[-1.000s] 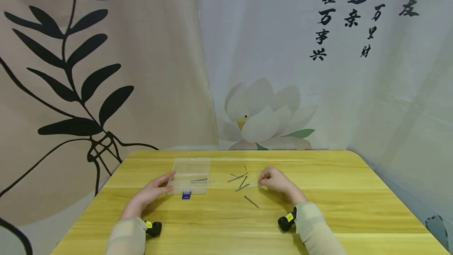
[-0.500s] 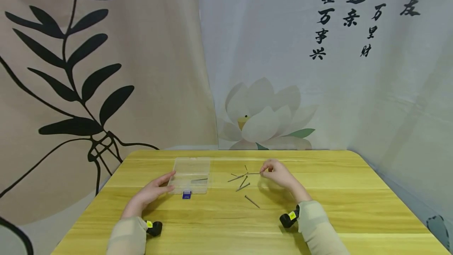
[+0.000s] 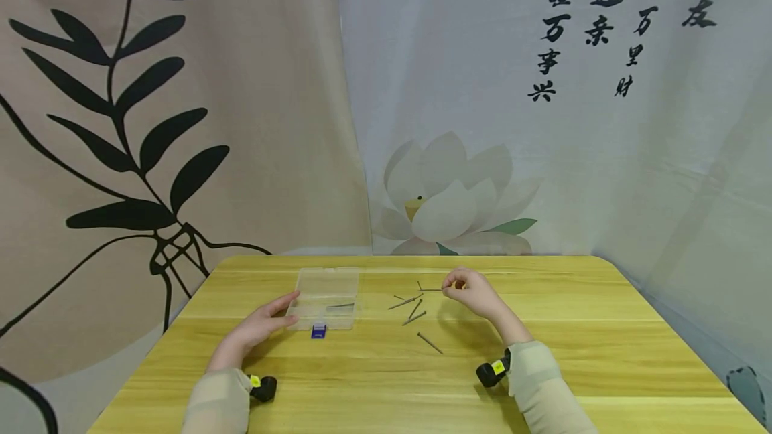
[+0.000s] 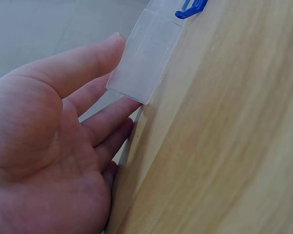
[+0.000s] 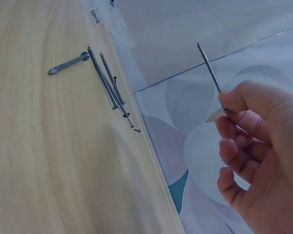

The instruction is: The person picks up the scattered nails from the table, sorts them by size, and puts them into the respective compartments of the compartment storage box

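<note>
Between thumb and index fingertips, my right hand (image 3: 472,295) pinches a nail (image 5: 209,67), raised over the table with its tip pointing left in the head view. Several loose nails (image 3: 429,343) of different lengths lie on the wood, left of that hand. A clear plastic box (image 3: 326,281) lies with its lid folded back, a few thin nails (image 3: 340,306) inside its front part. Against the box's left side rests my left hand (image 3: 262,323), its thumb and fingers spread and nearly straight. The left wrist view shows the thumb (image 4: 107,53) at the box wall.
A blue latch (image 3: 318,331) sticks out from the box's front edge. The wooden table (image 3: 374,394) ends at a rounded far edge, with a printed cloth backdrop (image 3: 277,119) behind it. Black wrist cameras (image 3: 263,389) sit at both cuffs.
My right hand has moved away from me, bringing the pinched nail from beside the front nails to above the rear ones. My left hand and the box have stayed in place.
</note>
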A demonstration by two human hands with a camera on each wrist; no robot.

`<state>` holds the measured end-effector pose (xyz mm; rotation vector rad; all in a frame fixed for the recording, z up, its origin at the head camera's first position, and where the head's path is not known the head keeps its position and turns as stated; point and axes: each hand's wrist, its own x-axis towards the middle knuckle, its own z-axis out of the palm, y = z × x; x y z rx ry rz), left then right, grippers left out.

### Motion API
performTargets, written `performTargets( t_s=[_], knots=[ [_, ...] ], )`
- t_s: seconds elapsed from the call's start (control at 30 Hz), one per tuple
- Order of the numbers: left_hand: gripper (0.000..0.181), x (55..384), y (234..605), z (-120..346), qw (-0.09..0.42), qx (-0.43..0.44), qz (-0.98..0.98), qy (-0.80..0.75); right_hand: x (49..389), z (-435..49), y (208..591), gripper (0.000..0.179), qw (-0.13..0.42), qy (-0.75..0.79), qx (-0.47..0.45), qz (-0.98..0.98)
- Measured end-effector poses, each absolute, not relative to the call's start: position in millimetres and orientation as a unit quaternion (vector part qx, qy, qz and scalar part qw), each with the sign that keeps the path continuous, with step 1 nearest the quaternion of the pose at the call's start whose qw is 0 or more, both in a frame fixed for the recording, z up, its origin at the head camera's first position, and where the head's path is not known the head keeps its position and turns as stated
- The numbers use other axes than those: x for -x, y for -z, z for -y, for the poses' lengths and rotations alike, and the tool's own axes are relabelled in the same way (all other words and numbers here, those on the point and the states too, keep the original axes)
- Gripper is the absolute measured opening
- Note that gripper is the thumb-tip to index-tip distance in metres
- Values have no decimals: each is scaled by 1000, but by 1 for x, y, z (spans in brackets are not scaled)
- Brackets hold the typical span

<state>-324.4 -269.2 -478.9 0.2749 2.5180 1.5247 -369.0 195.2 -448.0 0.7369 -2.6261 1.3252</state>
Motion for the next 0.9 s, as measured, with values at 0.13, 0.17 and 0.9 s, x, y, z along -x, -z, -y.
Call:
performTargets(
  t_s=[0.13,0.17,0.9],
  knots=[
    [67,324,478,269,94,-94,-850,-509,368,-194,448,8,57,-437,-233,867],
    [67,323,477,269,93,-95,-851,-509,368,-194,447,9,58,-437,-232,867],
    [67,326,480,271,88,-104,-843,-520,377,-133,448,5,52,-407,-294,863]
  ],
)
